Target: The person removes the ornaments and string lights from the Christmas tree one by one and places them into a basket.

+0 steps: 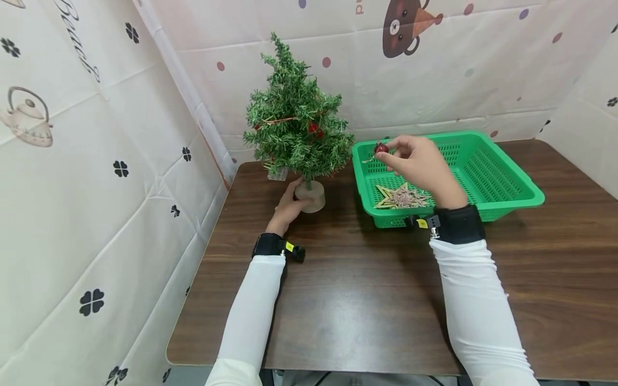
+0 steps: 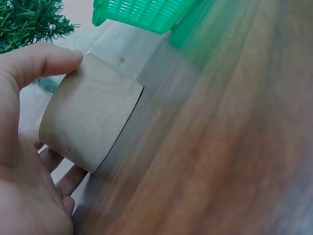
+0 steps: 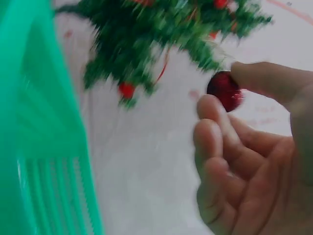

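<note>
A small green Christmas tree (image 1: pixel 296 112) stands upright at the back left of the table on a pale round base (image 1: pixel 311 196). My left hand (image 1: pixel 288 205) grips that base from its left side; in the left wrist view the thumb lies on the base (image 2: pixel 93 112). Over the left part of the green basket (image 1: pixel 512 199), my right hand (image 1: pixel 419 163) pinches a dark red bauble (image 1: pixel 381 148) between thumb and fingertips. The same bauble (image 3: pixel 225 91) shows in the right wrist view, with red ornaments (image 3: pixel 126 89) on the tree behind it.
Inside the basket lies a glittery star ornament (image 1: pixel 402 197). The brown wooden table (image 1: pixel 357 300) extends in front of the tree and basket. A printed white sheet (image 1: pixel 270 16) hangs behind, and another covers the left side.
</note>
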Available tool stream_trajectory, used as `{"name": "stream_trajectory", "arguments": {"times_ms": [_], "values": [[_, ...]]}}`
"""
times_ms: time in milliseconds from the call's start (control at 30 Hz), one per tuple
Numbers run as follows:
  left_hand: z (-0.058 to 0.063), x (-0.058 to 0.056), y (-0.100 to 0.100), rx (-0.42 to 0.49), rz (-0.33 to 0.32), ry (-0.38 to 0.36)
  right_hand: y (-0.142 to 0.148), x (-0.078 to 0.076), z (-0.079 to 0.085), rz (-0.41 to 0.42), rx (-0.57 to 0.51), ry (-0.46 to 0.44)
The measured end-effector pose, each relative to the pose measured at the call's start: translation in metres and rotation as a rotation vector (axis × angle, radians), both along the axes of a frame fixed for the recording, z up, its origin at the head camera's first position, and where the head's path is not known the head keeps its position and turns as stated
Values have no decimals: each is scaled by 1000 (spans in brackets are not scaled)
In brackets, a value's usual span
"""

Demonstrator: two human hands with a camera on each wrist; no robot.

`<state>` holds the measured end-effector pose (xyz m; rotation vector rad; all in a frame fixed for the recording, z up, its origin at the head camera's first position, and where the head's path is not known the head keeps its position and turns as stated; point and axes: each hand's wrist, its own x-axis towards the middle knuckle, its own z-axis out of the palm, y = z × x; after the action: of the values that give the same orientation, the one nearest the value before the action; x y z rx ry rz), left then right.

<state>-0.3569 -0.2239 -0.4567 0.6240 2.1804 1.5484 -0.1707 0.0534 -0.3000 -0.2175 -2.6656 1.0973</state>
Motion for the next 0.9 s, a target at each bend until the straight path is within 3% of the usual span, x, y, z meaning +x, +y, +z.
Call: {"name": "stream_trajectory", "arguments": {"times_ms": [233, 400, 533, 900], "values": [[-2, -4, -2, -26, 1, 6, 18, -1, -22, 137, 99, -380], [-2, -5, -3, -3, -11, 6, 20, -3, -37, 162, 106, -540], [-2, -6, -3, 3, -21, -4, 20, -4, -46, 128, 93, -584], [-2, -10, -5, 4, -59, 0, 8, -6, -60, 77, 112, -567]]}}
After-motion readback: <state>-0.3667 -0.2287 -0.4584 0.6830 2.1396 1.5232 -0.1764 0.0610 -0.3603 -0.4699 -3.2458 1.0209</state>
